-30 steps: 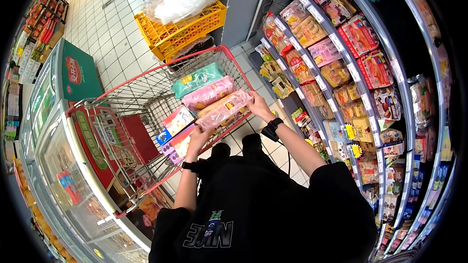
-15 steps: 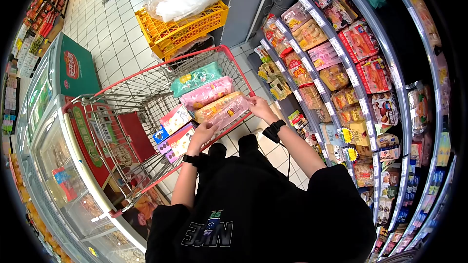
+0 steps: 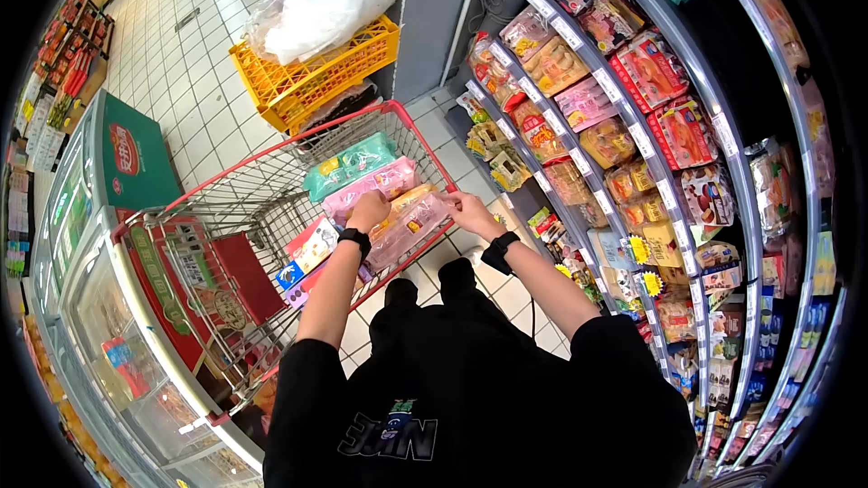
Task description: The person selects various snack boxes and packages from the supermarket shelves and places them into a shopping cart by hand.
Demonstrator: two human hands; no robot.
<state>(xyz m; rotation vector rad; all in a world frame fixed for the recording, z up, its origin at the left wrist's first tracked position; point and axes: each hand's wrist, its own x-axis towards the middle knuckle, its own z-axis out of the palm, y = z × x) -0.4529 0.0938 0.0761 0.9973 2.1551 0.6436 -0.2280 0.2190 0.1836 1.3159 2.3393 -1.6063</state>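
Note:
In the shopping cart (image 3: 271, 165) a pink see-through bread package (image 3: 407, 233) lies slantwise near the side closest to me. My right hand (image 3: 472, 215) pinches its right end. Over the packages is my left hand (image 3: 369, 210), its fingers curled at the upper left edge of that package; what they grip is hidden. Beyond lie a yellow bread bag (image 3: 414, 198), a pink bag (image 3: 384, 179) and a green bag (image 3: 350, 165). To the left of them sit a white-and-blue box (image 3: 312, 248) and a purple box (image 3: 303, 289), partly covered by my left forearm.
Shelves of packaged bread (image 3: 601, 140) rise on the right. Past the cart stands a yellow crate (image 3: 312, 68) under a white plastic bag (image 3: 325, 0), beside a grey pillar (image 3: 434, 36). A freezer (image 3: 117, 158) borders the cart's left.
My left hand has moved from the pink package's lower left end up over its upper edge. My right hand keeps hold of the right end. The whole view has shifted slightly.

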